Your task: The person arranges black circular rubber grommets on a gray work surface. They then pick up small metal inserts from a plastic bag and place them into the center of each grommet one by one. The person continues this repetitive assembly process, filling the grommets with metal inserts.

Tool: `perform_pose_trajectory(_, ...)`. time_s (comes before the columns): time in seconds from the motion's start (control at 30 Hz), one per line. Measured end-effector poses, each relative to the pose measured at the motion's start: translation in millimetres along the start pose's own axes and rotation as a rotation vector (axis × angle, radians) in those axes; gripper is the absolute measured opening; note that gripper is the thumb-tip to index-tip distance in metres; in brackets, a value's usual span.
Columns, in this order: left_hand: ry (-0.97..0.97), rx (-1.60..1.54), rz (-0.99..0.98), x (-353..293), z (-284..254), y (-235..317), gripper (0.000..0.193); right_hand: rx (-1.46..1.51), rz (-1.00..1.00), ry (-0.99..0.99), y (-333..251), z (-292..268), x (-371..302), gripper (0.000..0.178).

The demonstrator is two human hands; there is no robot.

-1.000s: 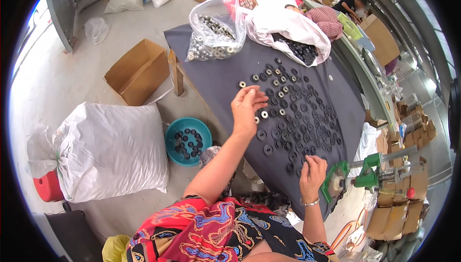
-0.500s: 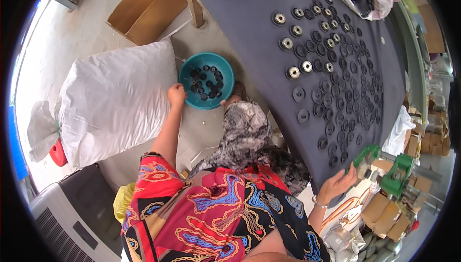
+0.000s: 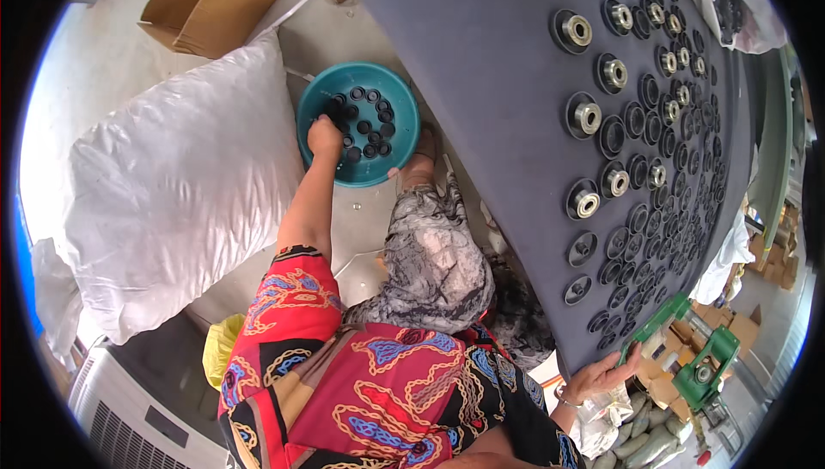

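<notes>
My left hand (image 3: 325,137) is inside the rim of a teal plastic basin (image 3: 413,138) on the floor. Its fingers are curled down among small round black parts (image 3: 365,127); what they hold, if anything, is hidden. At the table's near right corner my right hand (image 3: 604,374) lies by the edge, fingers stretched out beside a green metal clamp (image 3: 666,319). Many black rubber-like rings (image 3: 612,137) are spread over the dark grey tabletop (image 3: 481,82). Several of them, mostly toward the far side, carry a shiny metal bearing (image 3: 587,118).
A stuffed white sack (image 3: 189,177) lies left of the basin, with an open cardboard box (image 3: 219,1) beyond it. My foot (image 3: 423,147) is close against the basin's right side. A plastic bag (image 3: 748,5) sits at the table's far right.
My left hand has moved from outside the basin's left rim into it, among the black parts. The right hand stays by the table corner. The view has shifted, bringing the tabletop closer.
</notes>
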State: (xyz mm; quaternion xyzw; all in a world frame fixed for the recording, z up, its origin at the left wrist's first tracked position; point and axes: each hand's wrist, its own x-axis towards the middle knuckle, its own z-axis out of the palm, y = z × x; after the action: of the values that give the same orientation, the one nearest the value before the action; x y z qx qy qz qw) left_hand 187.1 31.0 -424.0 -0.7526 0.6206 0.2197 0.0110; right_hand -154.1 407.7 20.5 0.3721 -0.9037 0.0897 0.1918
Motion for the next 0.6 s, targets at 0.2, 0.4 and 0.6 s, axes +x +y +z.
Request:
perform_pose_trajectory(0.2,-0.088,0.03,-0.133,-0.7,-16.8,28.6,0.024,0.023,0.044,0.002,-5.0,1.5,-1.3,0.035)
perform_pose_trajectory(0.4,-0.156,-0.06,-0.137,-1.1,-16.5,27.6,0.025,0.023,0.032,-0.007,1.4,-0.8,-5.0,0.036)
perform_pose_trajectory(0.6,-0.062,-0.204,-0.182,-2.9,6.7,24.8,0.024,0.069,0.05,-0.005,-0.8,-0.5,-4.7,0.035)
